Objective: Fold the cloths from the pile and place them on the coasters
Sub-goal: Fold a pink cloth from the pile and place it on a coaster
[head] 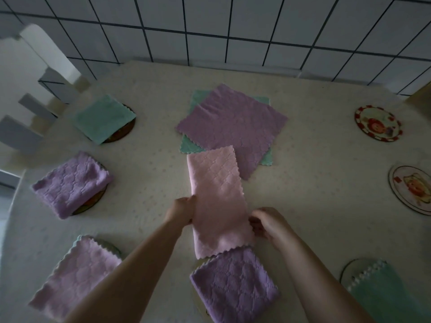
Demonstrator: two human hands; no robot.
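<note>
A pink cloth (217, 197), folded into a long strip, lies in the middle of the table. My left hand (183, 210) grips its left edge and my right hand (268, 223) pinches its right edge. Behind it lies the pile: a purple cloth (233, 122) spread over a green cloth (189, 145). Folded cloths cover coasters on the left: a green one (103, 118), a purple one (70, 184) and a pink one (74, 276). Another folded purple cloth (234, 284) sits near me, and a green one (377, 290) at lower right on a coaster (347, 269).
Two bare round coasters with printed pictures lie at the right, one farther back (377, 123) and one at the edge (410, 190). A tiled wall (233, 31) runs behind the table. White chair backs (46, 57) stand at the left.
</note>
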